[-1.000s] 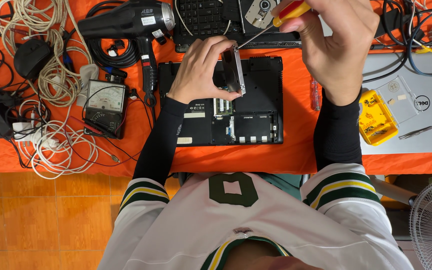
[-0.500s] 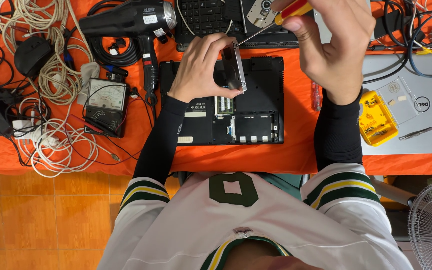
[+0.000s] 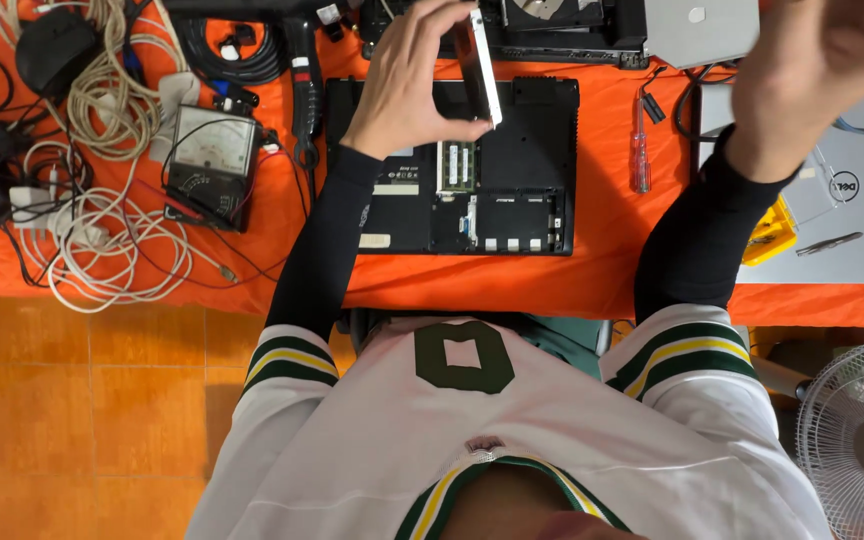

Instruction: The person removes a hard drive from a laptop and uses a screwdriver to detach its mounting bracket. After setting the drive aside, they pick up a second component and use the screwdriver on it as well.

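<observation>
An upturned black laptop (image 3: 542,150) lies on the orange cloth (image 3: 607,275) with its bottom cover off, showing memory sticks and empty bays. My left hand (image 3: 407,85) holds a flat silver drive (image 3: 479,65) on edge above the laptop's upper middle. My right hand (image 3: 822,65) is raised at the upper right, blurred, with its fingers cut off by the frame edge, so I cannot tell what it holds. A small red-handled screwdriver (image 3: 639,150) lies on the cloth just right of the laptop.
An analog meter (image 3: 210,165) and tangled white cables (image 3: 102,240) lie at the left, next to a black heat gun handle (image 3: 302,90). A silver laptop (image 3: 852,240) and yellow object (image 3: 774,232) are at the right. A fan (image 3: 862,440) stands at the lower right.
My right hand has lifted up and to the right, away from the drive, and the orange-handled screwdriver in it is no longer in view. My left hand still holds the drive.
</observation>
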